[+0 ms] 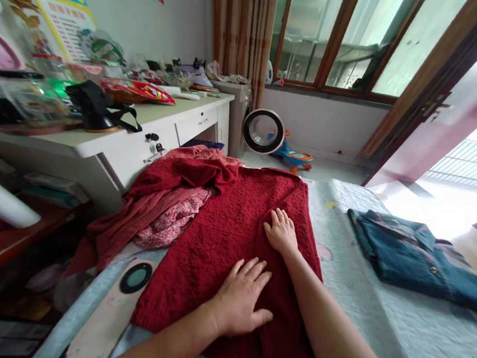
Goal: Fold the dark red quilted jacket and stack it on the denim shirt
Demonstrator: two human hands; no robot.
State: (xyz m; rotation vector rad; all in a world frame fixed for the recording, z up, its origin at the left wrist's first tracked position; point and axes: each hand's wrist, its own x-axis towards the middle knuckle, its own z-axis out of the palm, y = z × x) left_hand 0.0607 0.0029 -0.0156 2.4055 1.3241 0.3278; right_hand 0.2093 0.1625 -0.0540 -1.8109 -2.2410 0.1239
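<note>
A dark red knitted sweater [211,244] lies spread out in front of me, its right side folded inward. My left hand [241,297] rests flat on its lower middle, fingers spread. Farther up and to the right, my right hand [282,231] presses flat on the folded-over part, fingers stretched out. Both hands touch the knit and hold nothing. Against the sweater's left edge is a heap of red clothes [179,179], with a red-and-white patterned garment [175,218] showing among them.
A pale blue quilted cover [334,323] lies beneath the sweater. Folded denim clothing [420,258] sits on the right. To the left stands a white desk [202,119] crowded with jars and packets. Beyond are a washing machine with its round door [264,132] open and a blue ride-on toy [294,153].
</note>
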